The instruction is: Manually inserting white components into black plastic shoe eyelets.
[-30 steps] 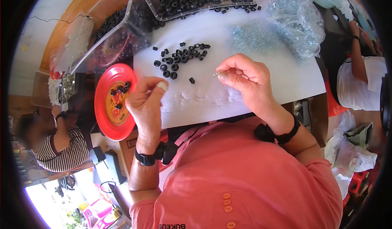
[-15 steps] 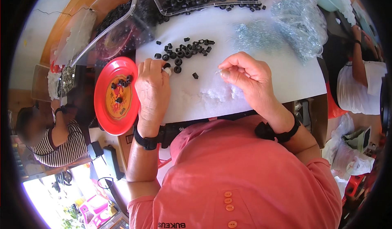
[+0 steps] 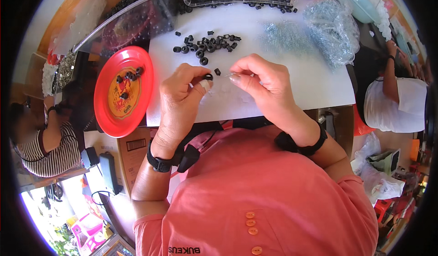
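Note:
My left hand (image 3: 179, 98) is closed in a pinch on a small black ring-shaped part (image 3: 208, 77); something white is wrapped round its thumb. To the right, my right hand (image 3: 269, 82) pinches a thin, shiny piece (image 3: 228, 75), its kind too small to make out. The two pinches face each other a short way apart. Between them, just beyond, lies a single small black part (image 3: 217, 72) on the white sheet (image 3: 283, 92). Farther off is a loose group of black plastic parts (image 3: 199, 54). Left of my left hand, a red oval plate (image 3: 101, 87) holds several black pieces.
At the back stands a clear bin (image 3: 237, 4) of black parts, with another clear container (image 3: 121, 19) at left. A bag of thin clear pieces (image 3: 331, 30) lies at back right beside a loose scatter of them (image 3: 285, 37). Other people sit at both sides.
My left hand has moved right from beside the plate, and the black ring now shows in its pinch. My right hand has shifted left, bringing its thin piece closer. The view has shifted slightly.

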Demonstrator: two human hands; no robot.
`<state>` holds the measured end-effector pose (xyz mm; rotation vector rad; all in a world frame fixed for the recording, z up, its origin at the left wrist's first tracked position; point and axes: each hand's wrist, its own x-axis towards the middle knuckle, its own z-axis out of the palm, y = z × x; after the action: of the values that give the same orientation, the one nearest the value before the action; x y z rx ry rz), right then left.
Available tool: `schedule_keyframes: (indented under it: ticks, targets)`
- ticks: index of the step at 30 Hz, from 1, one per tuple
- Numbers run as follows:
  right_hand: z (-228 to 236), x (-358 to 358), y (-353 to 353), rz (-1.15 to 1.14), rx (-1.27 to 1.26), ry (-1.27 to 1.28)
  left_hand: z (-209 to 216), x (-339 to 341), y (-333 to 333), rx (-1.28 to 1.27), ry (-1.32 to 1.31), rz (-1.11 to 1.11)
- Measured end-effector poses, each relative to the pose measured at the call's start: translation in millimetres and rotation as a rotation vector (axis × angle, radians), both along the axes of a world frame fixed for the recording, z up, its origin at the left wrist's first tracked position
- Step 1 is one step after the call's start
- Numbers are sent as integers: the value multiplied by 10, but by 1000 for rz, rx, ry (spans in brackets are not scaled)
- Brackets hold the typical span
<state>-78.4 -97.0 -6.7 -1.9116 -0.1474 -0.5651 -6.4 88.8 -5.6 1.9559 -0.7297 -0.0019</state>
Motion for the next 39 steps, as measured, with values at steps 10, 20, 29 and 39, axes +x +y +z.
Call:
schedule_keyframes:
  ticks: [10,20,29,39]
  targets:
    - [40,141,135,72,-407,-235,-21,-125,94,-462,672,-105]
    - [57,71,388,0,-736,-409,-74,-120,219,-567,717,-76]
    - [78,83,409,55,-442,-223,-95,-153,217,-616,750,-69]
    - [71,44,428,105,-360,-168,-115,-130,250,-639,783,-92]
